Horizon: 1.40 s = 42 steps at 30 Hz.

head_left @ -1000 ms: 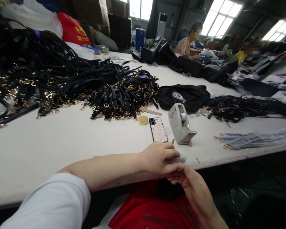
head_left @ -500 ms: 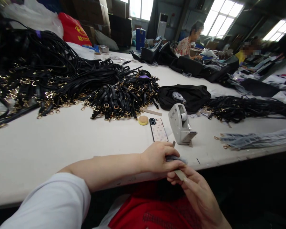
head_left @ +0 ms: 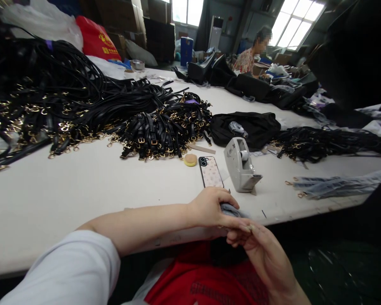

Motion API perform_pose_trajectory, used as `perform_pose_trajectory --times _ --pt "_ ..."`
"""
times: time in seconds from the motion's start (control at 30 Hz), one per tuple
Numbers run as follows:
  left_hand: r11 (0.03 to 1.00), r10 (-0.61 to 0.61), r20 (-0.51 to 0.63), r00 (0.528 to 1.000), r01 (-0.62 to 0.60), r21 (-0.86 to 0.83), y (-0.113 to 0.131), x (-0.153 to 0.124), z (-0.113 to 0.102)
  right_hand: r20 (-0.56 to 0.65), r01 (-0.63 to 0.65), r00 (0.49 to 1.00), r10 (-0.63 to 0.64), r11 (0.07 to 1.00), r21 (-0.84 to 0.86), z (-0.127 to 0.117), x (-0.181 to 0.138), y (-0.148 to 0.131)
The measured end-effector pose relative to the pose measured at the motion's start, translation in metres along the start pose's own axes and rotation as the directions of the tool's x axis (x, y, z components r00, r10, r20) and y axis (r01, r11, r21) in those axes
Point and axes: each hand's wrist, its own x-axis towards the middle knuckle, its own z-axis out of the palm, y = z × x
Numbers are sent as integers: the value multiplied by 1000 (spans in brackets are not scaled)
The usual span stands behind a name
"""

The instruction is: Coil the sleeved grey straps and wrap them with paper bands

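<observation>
We're at a long white table (head_left: 98,186), smooth and matte with a few scuffs and dark specks, its front edge running slantwise past us. Room is a workshop: tall bright window (head_left: 187,12) at back, stacked cardboard boxes (head_left: 120,19), a blue box (head_left: 186,51), and a co-worker in a floral top (head_left: 244,61) across the table. A big dark shape (head_left: 358,55) fills the upper right; we can't tell what it is.

Our left hand (head_left: 211,207) is closed around a grey film-wrapped bundle (head_left: 230,210), held over the front edge, just this side of the phone (head_left: 211,173). Our right hand (head_left: 263,250) has curled fingers meeting the left's fingertips; we can't tell whether it pinches anything.

Materials: glossy black straps (head_left: 155,133) with gold-toned metal buckles, heaped; long thin black cords (head_left: 92,80) looping behind them. Phone case is pale, patterned, dark-rimmed. Beside it, a squat yellow disc (head_left: 190,160) and a grey plastic tape dispenser (head_left: 238,167), upright. Behind that, a limp black cloth piece (head_left: 257,131). To the right, straps in crinkled translucent film (head_left: 333,186), gold clasps poking out.
</observation>
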Motion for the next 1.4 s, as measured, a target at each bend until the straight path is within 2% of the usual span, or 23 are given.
perform_pose_trajectory --times 0.4,0.5,0.67,0.93,1.27,1.4 --pt "997 5 -15 1000 -4 79 4 -2 1 -7 23 1000 -23 1000 13 -3 1 2" --pt "986 45 -18 999 -42 158 5 -3 2 -12 22 1000 -22 999 32 -1 2 1" --pt "940 108 53 993 -119 321 7 -5 2 -35 15 999 -13 998 54 3 4 -1" --pt "979 53 59 997 -63 192 5 -2 -1 -81 7 997 -5 1000 27 1 4 2" --pt "980 26 64 998 -39 197 8 -2 -1 -74 49 996 -51 999 -20 1 4 4" --pt "959 66 93 993 -89 271 12 -3 -1 -122 23 992 -28 999 -46 2 3 5"
